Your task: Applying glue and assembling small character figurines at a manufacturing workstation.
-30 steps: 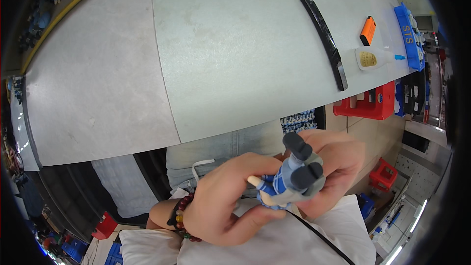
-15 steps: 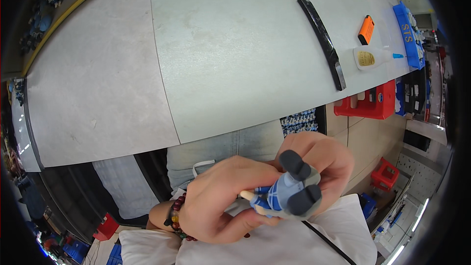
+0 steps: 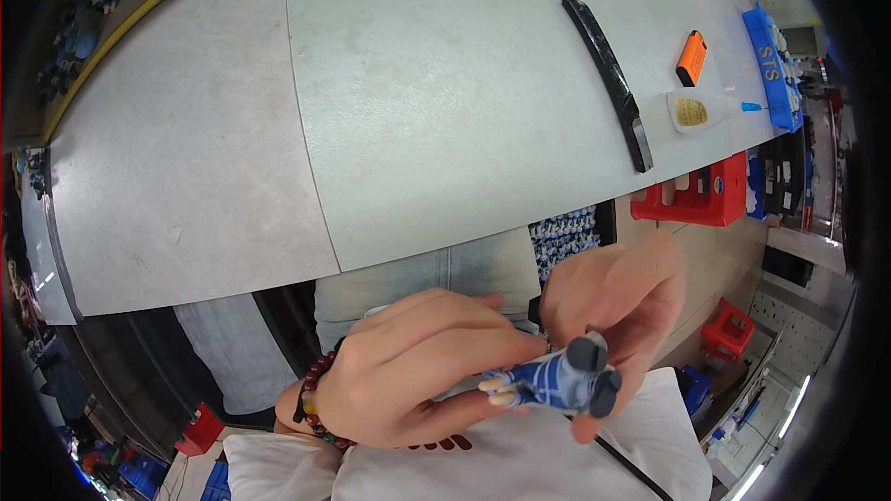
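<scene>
A small painted figurine (image 3: pixel 557 385) with blue-checked clothes and dark feet is gripped in my left hand (image 3: pixel 418 366), between thumb and fingers. It lies tilted, its feet pointing right; its upper part is hidden in the hand. Close behind the feet, my right hand (image 3: pixel 617 306) is loosely curled, with the thumb spread apart from the fingers below the feet. A small dark bit shows by its fingertips, too unclear to name. Both hands are over my lap, in front of the table's near edge.
On the grey table (image 3: pixel 418 130) lie a black utility knife (image 3: pixel 608 79), an orange-and-black case (image 3: pixel 691 58) and a needle-tipped bottle (image 3: pixel 691 111). A blue bin (image 3: pixel 772 70) stands at the right end. Beyond the edge are a red stool (image 3: pixel 705 195) and a tray of small blue figures (image 3: pixel 568 237).
The figurine has turned so that its feet point more to the right. My right hand has loosened and shifted slightly up and right; my left hand has moved slightly left.
</scene>
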### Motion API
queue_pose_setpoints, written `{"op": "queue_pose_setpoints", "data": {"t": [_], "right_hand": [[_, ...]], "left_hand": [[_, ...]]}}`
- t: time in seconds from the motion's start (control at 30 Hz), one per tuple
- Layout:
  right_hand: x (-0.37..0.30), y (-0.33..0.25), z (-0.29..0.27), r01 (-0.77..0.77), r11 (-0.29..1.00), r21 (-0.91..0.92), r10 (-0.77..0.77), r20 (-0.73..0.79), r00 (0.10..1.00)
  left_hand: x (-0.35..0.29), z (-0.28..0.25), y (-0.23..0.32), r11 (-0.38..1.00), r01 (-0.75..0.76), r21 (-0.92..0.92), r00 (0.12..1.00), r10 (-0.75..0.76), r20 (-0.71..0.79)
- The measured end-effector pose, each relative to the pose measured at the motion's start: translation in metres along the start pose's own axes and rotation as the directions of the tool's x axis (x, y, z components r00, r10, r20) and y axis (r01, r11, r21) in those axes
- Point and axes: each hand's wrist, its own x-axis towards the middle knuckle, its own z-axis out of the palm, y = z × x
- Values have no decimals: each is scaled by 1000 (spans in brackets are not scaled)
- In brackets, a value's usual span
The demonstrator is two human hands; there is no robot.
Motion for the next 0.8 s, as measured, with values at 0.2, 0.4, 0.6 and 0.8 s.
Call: {"op": "queue_pose_setpoints", "data": {"t": [0.2,0.4,0.6,0.8], "right_hand": [[19,10,-10,529,839,-131,-498,211,841],[16,-5,-10,383,888,-256,-295,324,899],[17,-1,-12,458,856,-242,-353,373,858],[11,-6,-10,490,810,-323,-356,395,847]], "left_hand": [[-3,-2,-1,998,9,57,996,-3,-94],[-8,-2,-3,996,25,-89,994,-34,-106],[-7,-3,-1,984,76,-162,995,-86,-59],[-6,-2,4,946,184,-268,979,-201,-39]]}}
